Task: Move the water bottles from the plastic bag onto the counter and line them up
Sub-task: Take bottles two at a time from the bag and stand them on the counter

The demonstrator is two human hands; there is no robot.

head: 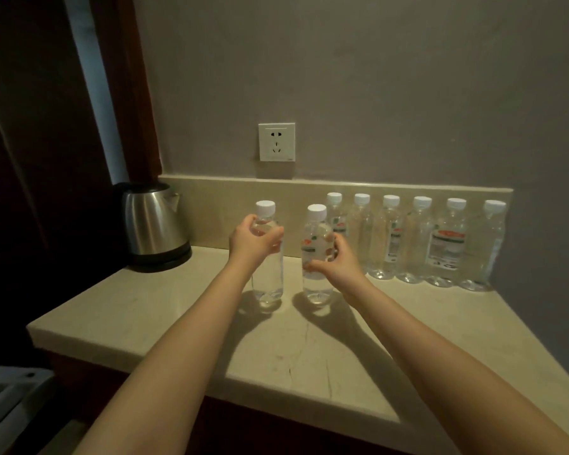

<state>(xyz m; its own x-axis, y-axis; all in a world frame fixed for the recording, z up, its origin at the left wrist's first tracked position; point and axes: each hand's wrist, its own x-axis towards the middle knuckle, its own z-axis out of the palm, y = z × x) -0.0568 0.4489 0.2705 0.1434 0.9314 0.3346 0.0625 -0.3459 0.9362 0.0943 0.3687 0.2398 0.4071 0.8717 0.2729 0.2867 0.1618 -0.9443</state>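
Two upright water bottles are being set on the bench (184, 326), one in each hand. The left hand (251, 245) wraps the shoulder of the left bottle (267, 284); the right hand (337, 262) wraps the labelled middle of the right bottle (316, 244). Both bases look to rest on the bench. To finish well, slide each bottle away from the hands and rightward, base flat, until it stands beside the row (418, 244) by the wall, then let go. Count: eight bottles, six in the row and two held; one kettle (153, 224), beyond the left hand; one wall socket (276, 142). No plastic bag is visible.
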